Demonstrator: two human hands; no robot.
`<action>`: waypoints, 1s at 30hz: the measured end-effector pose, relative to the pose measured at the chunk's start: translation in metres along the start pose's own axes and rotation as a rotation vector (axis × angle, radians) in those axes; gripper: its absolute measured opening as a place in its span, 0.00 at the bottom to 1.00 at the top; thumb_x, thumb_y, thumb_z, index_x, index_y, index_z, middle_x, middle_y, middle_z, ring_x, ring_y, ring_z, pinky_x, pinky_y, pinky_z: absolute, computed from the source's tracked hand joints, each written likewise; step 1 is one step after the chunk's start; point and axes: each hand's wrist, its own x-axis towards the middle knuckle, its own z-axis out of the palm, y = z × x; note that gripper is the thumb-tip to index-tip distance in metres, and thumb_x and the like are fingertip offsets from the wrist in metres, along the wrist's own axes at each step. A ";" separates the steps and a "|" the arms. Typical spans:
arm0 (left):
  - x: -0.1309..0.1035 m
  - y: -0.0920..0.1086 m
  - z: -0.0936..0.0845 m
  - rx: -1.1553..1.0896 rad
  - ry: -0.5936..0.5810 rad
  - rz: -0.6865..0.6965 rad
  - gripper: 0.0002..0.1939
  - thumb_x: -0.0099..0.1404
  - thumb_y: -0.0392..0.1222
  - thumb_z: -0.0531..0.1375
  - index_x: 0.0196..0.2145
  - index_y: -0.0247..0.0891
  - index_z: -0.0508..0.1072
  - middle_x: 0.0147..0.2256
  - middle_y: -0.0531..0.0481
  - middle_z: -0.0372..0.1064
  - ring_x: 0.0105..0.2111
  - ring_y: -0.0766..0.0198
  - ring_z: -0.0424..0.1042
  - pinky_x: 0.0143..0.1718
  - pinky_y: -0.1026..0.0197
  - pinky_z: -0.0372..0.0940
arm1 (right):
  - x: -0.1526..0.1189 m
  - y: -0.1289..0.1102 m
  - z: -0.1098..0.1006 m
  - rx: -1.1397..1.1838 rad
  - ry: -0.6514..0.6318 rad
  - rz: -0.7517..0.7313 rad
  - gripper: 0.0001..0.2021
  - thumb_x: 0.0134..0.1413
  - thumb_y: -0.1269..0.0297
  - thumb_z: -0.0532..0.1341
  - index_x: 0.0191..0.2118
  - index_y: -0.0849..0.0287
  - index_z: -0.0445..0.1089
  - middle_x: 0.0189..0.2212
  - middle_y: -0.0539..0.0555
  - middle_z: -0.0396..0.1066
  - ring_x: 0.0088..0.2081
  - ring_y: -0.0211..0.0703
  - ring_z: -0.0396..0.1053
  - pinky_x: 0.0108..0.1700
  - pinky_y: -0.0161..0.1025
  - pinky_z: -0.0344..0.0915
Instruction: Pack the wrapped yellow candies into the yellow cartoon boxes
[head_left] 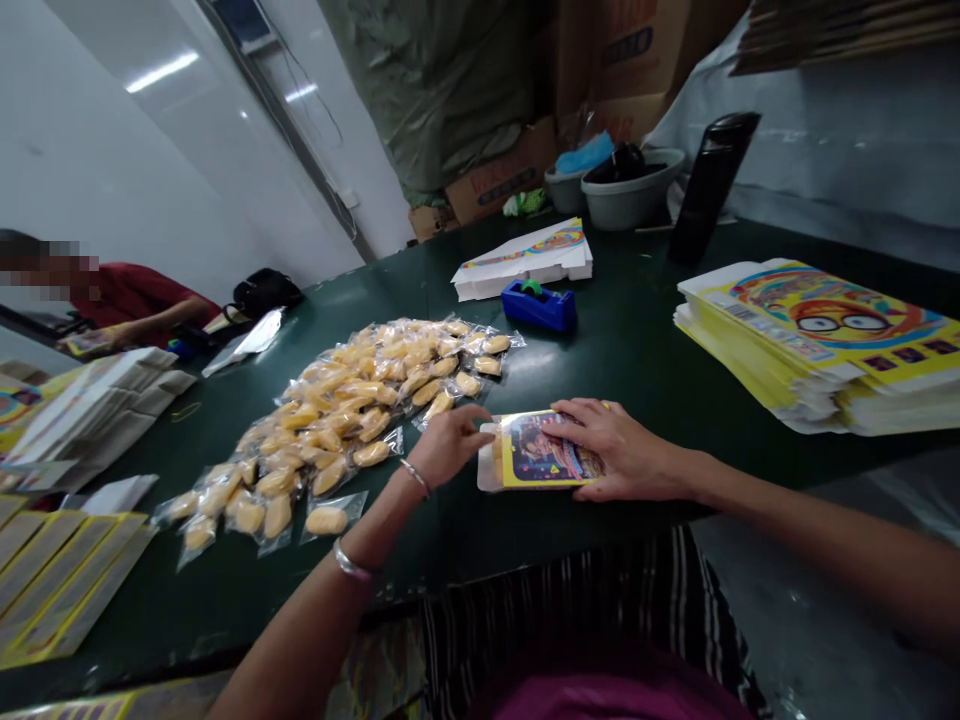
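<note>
A small printed cardboard box (517, 465), yellow-edged with a dark picture panel, lies flat on the green table near its front edge. My right hand (611, 450) lies over the box's right part, fingers across the top and thumb along the near side, gripping it. At the box's left end, where pale flaps stick out, my left hand (454, 440) has its fingers closed in a pinch. What those fingers hold, if anything, is hidden. Just left of that hand spreads a heap of yellow pieces (360, 390), each in a clear plastic wrapper.
Behind the box stands a blue tape dispenser (540, 305), with a stack of flat white cartons (525, 262) beyond it. More flat printed cartons (832, 340) are stacked at right. Cartons (97, 420) also pile up at left, near a person in a red shirt (142, 295).
</note>
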 end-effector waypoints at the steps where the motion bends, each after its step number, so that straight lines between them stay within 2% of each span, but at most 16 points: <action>1: 0.009 -0.003 -0.003 0.060 0.066 0.014 0.14 0.58 0.43 0.61 0.41 0.37 0.76 0.26 0.50 0.68 0.27 0.62 0.64 0.33 0.60 0.61 | 0.000 -0.001 -0.002 0.003 -0.012 0.008 0.43 0.41 0.53 0.73 0.64 0.55 0.60 0.63 0.66 0.53 0.61 0.64 0.53 0.56 0.61 0.55; 4: 0.034 -0.013 -0.002 0.213 0.211 0.069 0.14 0.59 0.37 0.59 0.44 0.38 0.75 0.39 0.42 0.70 0.41 0.53 0.66 0.47 0.51 0.59 | 0.001 -0.003 -0.004 0.001 -0.030 0.025 0.43 0.41 0.52 0.73 0.64 0.55 0.60 0.63 0.66 0.52 0.62 0.64 0.52 0.57 0.61 0.54; 7: 0.043 -0.024 0.010 0.307 0.209 0.134 0.16 0.58 0.29 0.55 0.41 0.39 0.76 0.41 0.40 0.70 0.46 0.50 0.64 0.52 0.47 0.55 | -0.001 0.000 -0.003 -0.006 -0.026 0.021 0.43 0.41 0.52 0.73 0.64 0.56 0.60 0.63 0.66 0.52 0.62 0.64 0.52 0.56 0.62 0.55; 10: 0.023 -0.032 0.013 0.327 0.139 0.208 0.16 0.60 0.27 0.51 0.35 0.39 0.75 0.38 0.41 0.71 0.41 0.54 0.66 0.49 0.50 0.59 | -0.007 0.008 -0.001 -0.011 -0.007 -0.002 0.43 0.41 0.52 0.73 0.64 0.56 0.60 0.63 0.66 0.53 0.61 0.65 0.53 0.56 0.62 0.56; 14: -0.023 -0.040 -0.006 0.281 0.031 0.287 0.13 0.59 0.29 0.52 0.29 0.41 0.74 0.38 0.47 0.73 0.39 0.59 0.70 0.47 0.56 0.63 | -0.015 0.019 0.000 -0.019 0.034 -0.008 0.43 0.42 0.50 0.71 0.64 0.55 0.59 0.63 0.66 0.53 0.61 0.65 0.53 0.55 0.63 0.56; 15: -0.033 -0.041 -0.010 0.265 0.043 0.283 0.13 0.59 0.29 0.52 0.29 0.41 0.74 0.39 0.48 0.74 0.41 0.59 0.70 0.47 0.56 0.63 | -0.016 0.021 0.000 -0.020 0.036 -0.009 0.42 0.43 0.50 0.71 0.64 0.55 0.59 0.63 0.66 0.53 0.61 0.65 0.53 0.55 0.63 0.56; 17: -0.043 -0.041 -0.012 0.241 0.139 0.230 0.12 0.63 0.33 0.51 0.34 0.39 0.74 0.40 0.46 0.73 0.41 0.59 0.71 0.46 0.56 0.64 | -0.017 0.022 0.000 -0.021 0.031 -0.015 0.41 0.44 0.50 0.71 0.64 0.54 0.59 0.63 0.65 0.53 0.61 0.65 0.53 0.55 0.63 0.56; 20: -0.042 -0.037 0.002 0.234 0.255 0.143 0.12 0.65 0.41 0.54 0.43 0.37 0.73 0.39 0.43 0.72 0.36 0.58 0.70 0.41 0.55 0.65 | -0.016 0.021 0.000 -0.031 0.029 -0.019 0.40 0.45 0.51 0.70 0.63 0.55 0.60 0.63 0.65 0.53 0.61 0.64 0.53 0.55 0.63 0.57; 22: -0.035 -0.033 0.017 0.247 0.241 0.142 0.12 0.59 0.40 0.60 0.42 0.38 0.74 0.37 0.45 0.72 0.37 0.56 0.69 0.42 0.54 0.64 | -0.015 0.020 0.000 -0.038 0.028 -0.015 0.41 0.44 0.51 0.71 0.64 0.56 0.59 0.63 0.66 0.53 0.61 0.64 0.53 0.55 0.62 0.57; 24: -0.032 -0.030 0.027 0.258 0.245 0.141 0.11 0.56 0.35 0.61 0.38 0.40 0.75 0.34 0.46 0.71 0.38 0.54 0.68 0.43 0.54 0.63 | -0.014 0.019 -0.001 -0.043 0.023 -0.012 0.42 0.44 0.51 0.71 0.64 0.57 0.59 0.63 0.66 0.53 0.61 0.64 0.53 0.55 0.62 0.57; 28: -0.037 -0.022 0.029 0.221 0.340 0.097 0.10 0.60 0.34 0.55 0.39 0.38 0.73 0.34 0.44 0.70 0.35 0.55 0.66 0.41 0.52 0.62 | -0.014 0.019 -0.002 -0.035 0.011 -0.008 0.42 0.43 0.51 0.71 0.63 0.56 0.60 0.63 0.66 0.53 0.62 0.65 0.52 0.56 0.63 0.55; 30: -0.041 -0.014 0.030 0.185 0.303 0.132 0.09 0.61 0.35 0.55 0.38 0.39 0.74 0.36 0.44 0.71 0.38 0.54 0.66 0.44 0.51 0.61 | -0.014 0.020 -0.001 -0.023 0.022 -0.011 0.41 0.43 0.51 0.71 0.63 0.56 0.60 0.63 0.65 0.53 0.61 0.66 0.53 0.56 0.63 0.55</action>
